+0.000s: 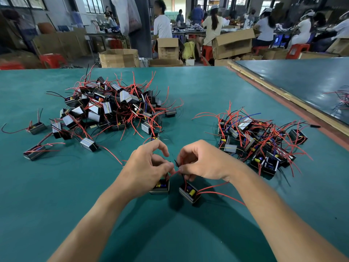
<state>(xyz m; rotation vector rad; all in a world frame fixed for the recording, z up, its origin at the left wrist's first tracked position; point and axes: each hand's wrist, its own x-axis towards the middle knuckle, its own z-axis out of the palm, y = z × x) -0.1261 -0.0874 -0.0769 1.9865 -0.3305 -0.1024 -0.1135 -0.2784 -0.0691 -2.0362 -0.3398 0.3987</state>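
Left hand (pixel 149 167): grip pinching red lead (pixel 175 173) of left module (pixel 160 188). Right hand (pixel 204 163): grip pinching wires (pixel 184 178) of right module (pixel 189 193), probably for joining. Piles at 11 o'clock (pixel 113 106) and 2 o'clock (pixel 260 140).

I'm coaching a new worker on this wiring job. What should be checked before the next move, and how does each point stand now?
1. Left hand pinches the red wire above the left module: ok.
2. Right hand pinches the wires of the right module: ok.
3. Both modules rest on the table: ok.
4. Wire ends meet between the fingers: cannot tell, hidden.
5. Big pile and small pile lie apart from the work spot: ok.
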